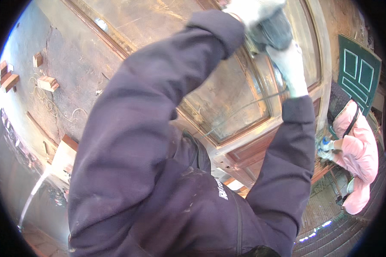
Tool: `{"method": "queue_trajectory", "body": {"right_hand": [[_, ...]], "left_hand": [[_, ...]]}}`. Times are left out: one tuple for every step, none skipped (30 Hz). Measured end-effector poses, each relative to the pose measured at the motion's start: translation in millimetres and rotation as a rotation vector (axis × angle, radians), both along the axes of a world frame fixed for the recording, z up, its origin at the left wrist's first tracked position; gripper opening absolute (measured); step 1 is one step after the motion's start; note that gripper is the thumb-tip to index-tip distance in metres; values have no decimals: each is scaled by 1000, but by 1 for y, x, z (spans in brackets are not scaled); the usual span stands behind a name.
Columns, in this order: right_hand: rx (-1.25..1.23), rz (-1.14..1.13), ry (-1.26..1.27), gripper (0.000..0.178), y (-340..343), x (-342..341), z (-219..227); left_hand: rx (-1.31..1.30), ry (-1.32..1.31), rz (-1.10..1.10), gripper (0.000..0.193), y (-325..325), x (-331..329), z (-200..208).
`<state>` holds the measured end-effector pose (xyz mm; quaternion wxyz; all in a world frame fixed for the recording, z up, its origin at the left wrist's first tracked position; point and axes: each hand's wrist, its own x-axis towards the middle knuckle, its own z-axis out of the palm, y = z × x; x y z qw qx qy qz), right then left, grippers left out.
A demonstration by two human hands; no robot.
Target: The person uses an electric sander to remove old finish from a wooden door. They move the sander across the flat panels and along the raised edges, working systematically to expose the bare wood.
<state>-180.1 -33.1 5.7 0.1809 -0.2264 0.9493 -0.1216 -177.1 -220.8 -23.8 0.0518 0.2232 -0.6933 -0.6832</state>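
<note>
Tool: a grey power tool (271, 32), probably a grinder, held up against the wooden door frame (244, 107) at the top of the view
Long axis: runs from the upper left, at the left hand, down toward the right hand; the working end cannot be made out
Left hand (251, 9): white glove, wrapped over the upper end of the tool; partly cut off by the picture's top edge, so finger spread cannot be told
Right hand (292, 70): white glove, closed round the lower part of the tool, fingers pressed together along it
Cord: a thin cable (244, 109) sags from near the right wrist across the frame's panel
Sleeves: dark blue jacket (158, 171) fills the middle and hides most of the frame's lower part
Other person: someone in a pink coat (358, 150) at the right edge, gloved hand on a tool of their own; detail too small to read
Background: green door (358, 70) leaning upper right; wooden blocks (47, 83) on the grey floor, left
</note>
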Motion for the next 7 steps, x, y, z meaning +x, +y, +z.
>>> {"method": "queue_trajectory", "body": {"right_hand": [[25, -48, -13, 49, 19, 1, -7], [43, -92, -27, 50, 21, -1, -8], [17, -98, -85, 51, 19, -9, -12], [6, -125, -137, 52, 18, -14, -13], [-14, -154, -195, 53, 16, -16, -12], [27, 53, 32, 41, 6, -23, -18], [33, 48, 30, 41, 12, -19, -21]], "left_hand": [[-85, -11, 30, 43, 12, -2, 0], [-93, -36, 34, 44, 17, -3, 1], [-102, -62, 38, 44, 18, -4, 2], [-102, -37, 33, 44, 20, -9, -5], [-134, 7, -19, 41, 9, -9, -3], [-484, 93, -122, 40, -7, -16, -4], [-827, 186, -230, 40, -22, -27, -15]]}}
